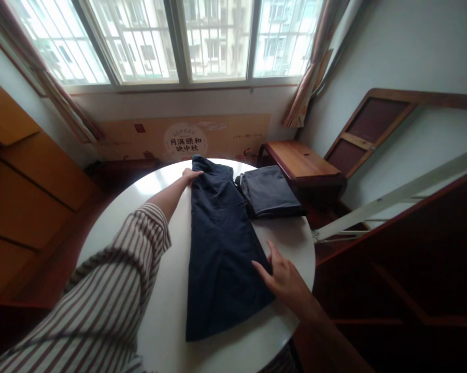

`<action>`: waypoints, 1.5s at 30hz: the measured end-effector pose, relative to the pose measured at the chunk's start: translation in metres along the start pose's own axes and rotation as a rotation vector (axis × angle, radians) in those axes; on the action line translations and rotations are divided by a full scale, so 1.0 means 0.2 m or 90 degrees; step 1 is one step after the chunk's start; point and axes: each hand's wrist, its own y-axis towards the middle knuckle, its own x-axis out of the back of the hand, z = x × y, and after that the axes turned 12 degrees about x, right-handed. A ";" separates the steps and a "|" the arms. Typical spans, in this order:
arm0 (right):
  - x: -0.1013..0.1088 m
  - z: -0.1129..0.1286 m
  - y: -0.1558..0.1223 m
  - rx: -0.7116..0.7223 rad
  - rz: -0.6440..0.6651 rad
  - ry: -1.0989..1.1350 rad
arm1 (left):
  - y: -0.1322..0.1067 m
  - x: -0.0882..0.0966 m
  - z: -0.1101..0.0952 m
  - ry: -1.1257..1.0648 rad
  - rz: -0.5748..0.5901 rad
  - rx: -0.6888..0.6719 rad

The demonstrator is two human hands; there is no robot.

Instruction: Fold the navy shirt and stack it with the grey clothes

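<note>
A long navy cloth garment (221, 254), possibly trousers, lies flat and lengthwise on a round white table (287, 241). My left hand (191, 176) is at the garment's far end, its fingers on the top edge of the cloth. In a striped sleeve, my left arm crosses the table. My right hand (283, 280) touches the garment's right edge near the lower part, with its fingers spread and nothing gripped. A folded dark grey garment (268, 191) lies next to the far right side of the navy cloth.
A low wooden bench (301, 163) stands beyond the table on the right. A printed cardboard panel (184, 140) leans under the window (179, 44). Wooden cabinets (23, 191) stand left. A pale ladder-like rail (396, 197) and a wooden frame (369, 129) are right.
</note>
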 end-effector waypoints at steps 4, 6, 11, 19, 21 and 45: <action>0.00 -0.02 0.04 0.006 0.055 -0.051 | 0.00 -0.05 0.01 0.058 -0.041 -0.040; -0.02 -0.04 0.05 0.029 0.054 -0.056 | 0.00 -0.06 0.01 0.076 -0.063 -0.064; -0.08 -0.05 0.06 0.061 0.058 -0.015 | 0.01 -0.04 0.04 0.094 -0.088 -0.102; -0.14 0.24 0.12 0.144 0.084 0.156 | 0.07 0.30 0.23 0.113 -0.140 -0.089; -0.16 0.31 0.15 0.157 0.107 0.189 | 0.06 0.39 0.27 0.127 -0.153 -0.079; -0.15 0.21 0.32 0.164 0.201 0.347 | -1.81 0.38 1.38 0.233 0.137 -0.440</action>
